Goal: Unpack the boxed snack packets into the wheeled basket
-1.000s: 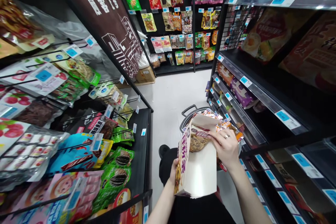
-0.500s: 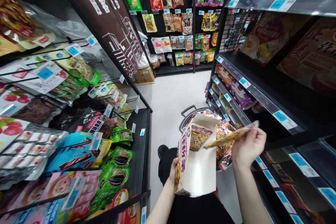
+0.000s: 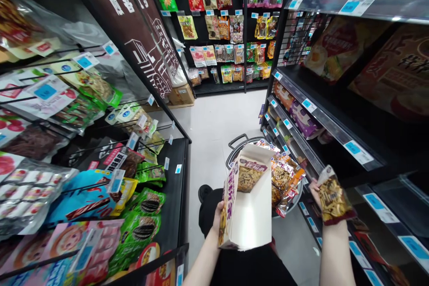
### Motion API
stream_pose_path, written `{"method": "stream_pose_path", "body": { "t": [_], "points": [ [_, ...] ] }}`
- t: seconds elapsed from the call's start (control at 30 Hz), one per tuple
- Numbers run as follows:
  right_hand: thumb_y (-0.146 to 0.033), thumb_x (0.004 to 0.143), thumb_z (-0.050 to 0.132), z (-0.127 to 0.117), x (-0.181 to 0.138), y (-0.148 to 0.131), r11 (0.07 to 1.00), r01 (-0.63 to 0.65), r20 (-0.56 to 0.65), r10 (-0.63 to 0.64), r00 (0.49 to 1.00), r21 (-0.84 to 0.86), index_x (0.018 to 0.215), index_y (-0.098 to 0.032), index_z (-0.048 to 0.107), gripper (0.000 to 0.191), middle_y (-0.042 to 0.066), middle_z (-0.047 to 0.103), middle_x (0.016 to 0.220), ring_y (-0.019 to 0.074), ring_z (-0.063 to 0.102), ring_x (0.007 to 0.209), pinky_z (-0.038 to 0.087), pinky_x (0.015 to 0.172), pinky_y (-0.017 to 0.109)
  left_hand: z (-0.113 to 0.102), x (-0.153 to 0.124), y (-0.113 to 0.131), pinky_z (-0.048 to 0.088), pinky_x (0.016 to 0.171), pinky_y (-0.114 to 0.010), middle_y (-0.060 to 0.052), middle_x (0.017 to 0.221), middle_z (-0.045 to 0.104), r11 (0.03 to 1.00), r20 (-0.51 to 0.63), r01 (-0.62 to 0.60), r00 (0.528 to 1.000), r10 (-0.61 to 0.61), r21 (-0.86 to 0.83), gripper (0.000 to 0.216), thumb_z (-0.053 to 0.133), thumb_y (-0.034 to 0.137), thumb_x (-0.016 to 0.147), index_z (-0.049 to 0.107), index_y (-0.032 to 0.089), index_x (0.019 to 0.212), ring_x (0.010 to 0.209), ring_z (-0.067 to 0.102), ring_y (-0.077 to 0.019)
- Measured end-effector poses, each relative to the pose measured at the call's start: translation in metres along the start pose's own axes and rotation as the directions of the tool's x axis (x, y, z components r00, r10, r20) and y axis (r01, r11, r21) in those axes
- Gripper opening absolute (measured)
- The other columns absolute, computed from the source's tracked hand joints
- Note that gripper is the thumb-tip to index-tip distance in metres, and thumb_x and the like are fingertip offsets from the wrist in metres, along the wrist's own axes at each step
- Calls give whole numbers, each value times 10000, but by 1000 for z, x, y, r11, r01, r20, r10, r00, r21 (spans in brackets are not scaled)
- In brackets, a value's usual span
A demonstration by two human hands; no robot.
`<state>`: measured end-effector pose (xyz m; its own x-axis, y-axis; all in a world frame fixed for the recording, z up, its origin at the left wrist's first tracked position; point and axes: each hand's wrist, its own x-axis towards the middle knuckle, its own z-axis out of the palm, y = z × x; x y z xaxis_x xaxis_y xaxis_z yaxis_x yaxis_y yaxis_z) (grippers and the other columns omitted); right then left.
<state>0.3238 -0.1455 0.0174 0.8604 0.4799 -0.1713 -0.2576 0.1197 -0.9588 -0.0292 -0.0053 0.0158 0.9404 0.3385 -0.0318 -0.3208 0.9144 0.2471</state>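
Observation:
My left hand [image 3: 217, 220] grips the side of an open cardboard display box [image 3: 254, 216], printed outside and white within, tilted over my lap. A panel or packet [image 3: 250, 178] with brown food and a purple band shows at its far end; I cannot tell which. Out to the right, my right hand [image 3: 315, 191] pinches a snack packet [image 3: 336, 200] by its edge, the brown strips showing through clear film. Beyond the box stands a round basket [image 3: 231, 156] with a dark handle, holding several similar snack packets [image 3: 284, 173]. The box hides part of the basket.
A snack rack [image 3: 176, 174] with hanging bags and metal prongs runs along the left. Shelves with price tags [image 3: 358, 151] line the right, near my right arm. A back rack [image 3: 221, 60] closes the aisle's far end, past the pale floor [image 3: 214, 120].
My right hand has moved right and lower with the packet, from over the box's opening to beside the right shelves. The box stays in my left hand; the view has shifted slightly.

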Motion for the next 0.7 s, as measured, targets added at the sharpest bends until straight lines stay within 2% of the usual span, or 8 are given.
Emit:
{"method": "stream_pose_path", "body": {
  "t": [0.1, 0.2, 0.3, 0.4, 0.47, 0.53, 0.6, 0.7],
  "points": [
    [-458, 653, 643, -8, -1, 13, 998, -64, -46, 63, 997, -24, 675, -244, 558, 231, 36, 537, 595, 209, 512, 556, 476, 551, 418, -1, -1, 1, 530, 850, -292, -55, 789, 769, 1000, 23, 6, 1000, -6, -12, 330, 560, 399, 880, 766, 148, 936, 797, 725, -209],
    [-543, 608, 671, -6, -1, 28, 995, -75, -117, 67, 991, -65, 693, -228, 532, 355, 30, 583, 626, 214, 585, 635, 512, 643, 409, -2, -1, 1, 515, 858, -240, -16, 836, 774, 1000, 42, -9, 999, 10, -29, 279, 573, 385, 878, 766, 191, 928, 803, 722, -165],
    [-632, 612, 629, 6, 0, 41, 984, -12, -199, -25, 980, -180, 752, -215, 522, 453, 27, 618, 681, 205, 604, 690, 504, 711, 389, -5, 0, 1, 513, 853, -239, -17, 837, 773, 1000, 52, -4, 999, 5, -20, 299, 575, 411, 872, 763, 186, 932, 806, 721, -166],
    [-606, 684, 587, 23, 1, 49, 902, 73, -203, -174, 964, -426, 833, -187, 564, 445, 50, 640, 736, 223, 598, 748, 469, 757, 375, -6, -1, 3, 519, 843, -275, -47, 832, 771, 1000, 53, 25, 998, -25, 8, 353, 551, 428, 883, 754, 153, 971, 791, 722, -195],
    [-534, 749, 559, 36, 1, 54, 788, 136, -100, -243, 965, -600, 880, -169, 605, 390, 86, 662, 794, 245, 598, 785, 446, 780, 371, -7, -1, 3, 521, 842, -296, -61, 812, 770, 999, 52, 38, 998, -39, 20, 372, 546, 434, 885, 748, 141, 992, 792, 722, -212],
    [-443, 821, 501, 52, 0, 63, 651, 218, 63, -252, 966, -727, 931, -165, 637, 329, 112, 681, 872, 250, 610, 818, 435, 791, 355, -7, 0, 3, 520, 848, -314, -59, 772, 766, 999, 54, 37, 998, -38, 25, 380, 550, 448, 880, 746, 146, 1002, 794, 722, -224],
    [-353, 879, 435, 69, -2, 76, 507, 299, 222, -208, 953, -808, 987, -172, 651, 302, 115, 690, 921, 238, 625, 829, 431, 778, 328, -7, 0, 3, 515, 860, -323, -51, 742, 763, 999, 56, 30, 998, -32, 30, 373, 565, 458, 867, 747, 160, 998, 793, 722, -227],
    [-276, 923, 399, 90, -7, 99, 276, 384, 374, -91, 923, -881, 1031, -184, 652, 290, 104, 695, 871, 213, 635, 768, 428, 729, 303, -6, 1, 3, 511, 869, -317, -47, 737, 762, 998, 46, 28, 998, -30, 49, 360, 581, 469, 852, 759, 174, 954, 802, 721, -225]
  ]
}}
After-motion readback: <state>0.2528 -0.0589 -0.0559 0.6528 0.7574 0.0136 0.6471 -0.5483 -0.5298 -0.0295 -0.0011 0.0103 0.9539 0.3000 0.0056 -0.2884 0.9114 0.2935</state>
